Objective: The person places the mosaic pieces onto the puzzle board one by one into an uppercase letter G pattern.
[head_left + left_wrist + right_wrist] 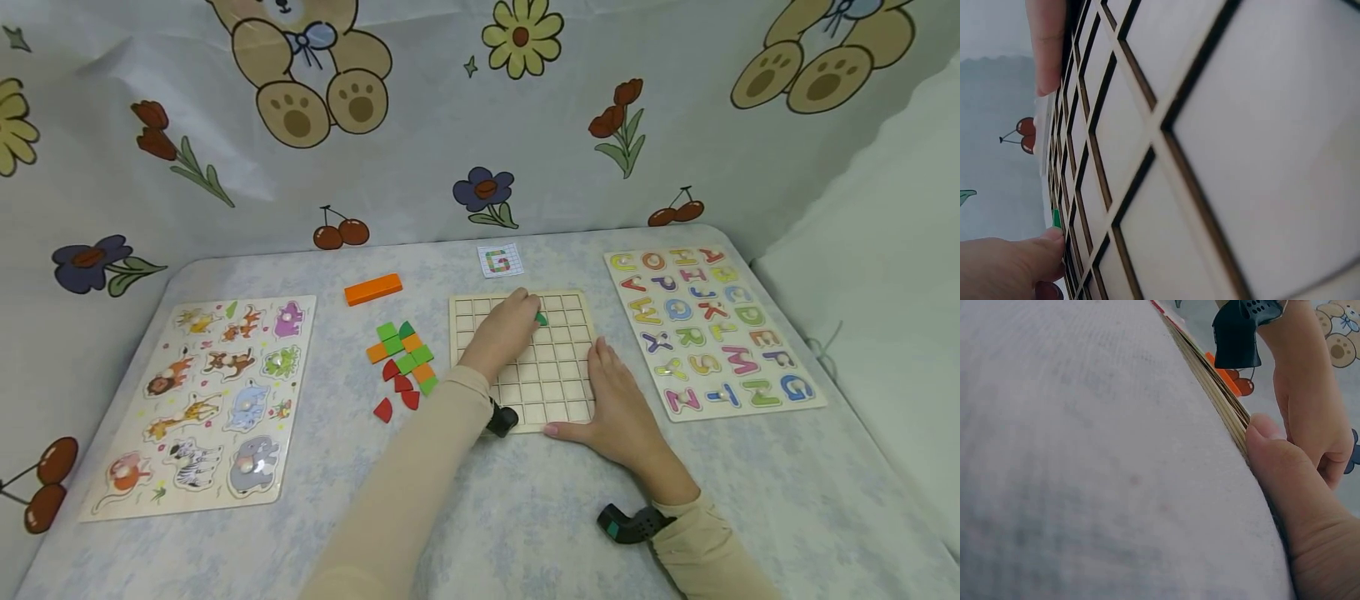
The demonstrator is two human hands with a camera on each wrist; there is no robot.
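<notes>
A wooden grid board (551, 392) lies on the table, its squares bare where they show. Over its upper part my left hand (502, 335) pinches a small green piece (542, 318) with a curved edge. In the left wrist view the thumb and fingers hold that green piece (1056, 219) right at the grid. My right hand (618, 408) rests at the board's lower right corner, fingers straight along the right side and thumb spread along the near edge. The right wrist view shows this thumb (1291, 475) against the board's edge (1213, 387).
Loose green, orange and red pieces (405, 363) lie left of the board, with an orange bar (373, 289) behind them. A card with a coloured G (501, 261) lies beyond the board. An animal puzzle (217, 400) is at left, a letter puzzle (712, 333) at right.
</notes>
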